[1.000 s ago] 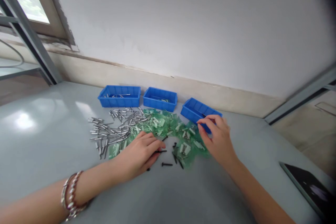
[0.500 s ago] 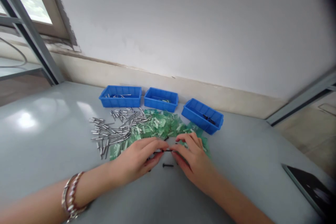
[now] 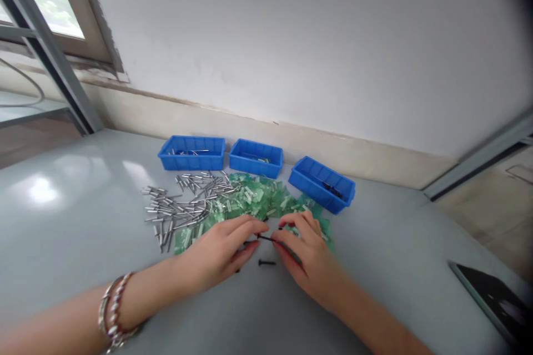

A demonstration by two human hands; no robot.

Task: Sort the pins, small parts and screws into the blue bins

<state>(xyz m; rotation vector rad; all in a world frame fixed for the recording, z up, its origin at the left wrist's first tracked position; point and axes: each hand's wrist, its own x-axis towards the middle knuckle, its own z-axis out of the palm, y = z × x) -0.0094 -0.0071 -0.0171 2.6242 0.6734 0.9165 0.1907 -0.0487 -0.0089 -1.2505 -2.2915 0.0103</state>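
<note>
Step in hand, as I read it: handling black screws one at a time. The screw [image 3: 266,238] spans both hands just above the bench [image 3: 391,255]. Right hand [image 3: 306,252]: thumb and index pinched on one end, other fingers curled loosely. Left hand [image 3: 227,244]: thumb and fingers nearly closed on a dark piece [image 3: 249,242], probably another screw, too blurred to be sure; its fingertips are at the screw's other end. Next move calls for a firm pinch one side, clean release the other.

Materials: screw is slim, matte black; a loose one [image 3: 267,263] lies nearby. Rivets [image 3: 179,208] shiny, thin-stemmed, tangled. Bags [image 3: 250,194] crinkly green film. Right bin [image 3: 307,186] ribbed blue plastic, black bits inside.
</note>
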